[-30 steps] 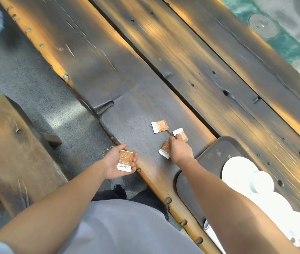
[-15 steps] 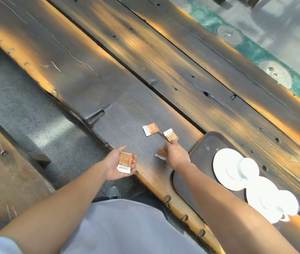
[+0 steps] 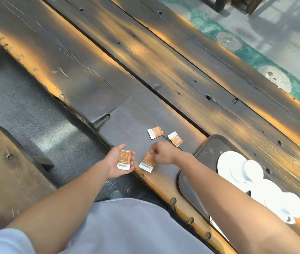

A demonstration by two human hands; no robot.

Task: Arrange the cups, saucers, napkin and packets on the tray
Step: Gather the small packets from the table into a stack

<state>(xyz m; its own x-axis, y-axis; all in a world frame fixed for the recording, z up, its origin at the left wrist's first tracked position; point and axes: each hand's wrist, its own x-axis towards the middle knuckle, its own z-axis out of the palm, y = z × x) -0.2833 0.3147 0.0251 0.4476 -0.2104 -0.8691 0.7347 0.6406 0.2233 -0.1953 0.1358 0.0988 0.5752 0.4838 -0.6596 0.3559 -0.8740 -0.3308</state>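
Head view: two cups (image 3: 253,168) sit on saucers (image 3: 228,162) on the tray (image 3: 206,153), so that part looks done. The packets remain. The left hand (image 3: 116,164) cradles the first packet (image 3: 124,160), fingers curled round it. The right hand (image 3: 162,153) pinches a second packet (image 3: 147,161) near the table (image 3: 127,116) edge. Two loose packets (image 3: 155,132) lie just beyond. Napkin? Can't tell. The white-band lettering is too blurred to read.

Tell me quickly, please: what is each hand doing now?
Left hand: holds an orange packet in its palm.
Right hand: pinches a second orange packet.
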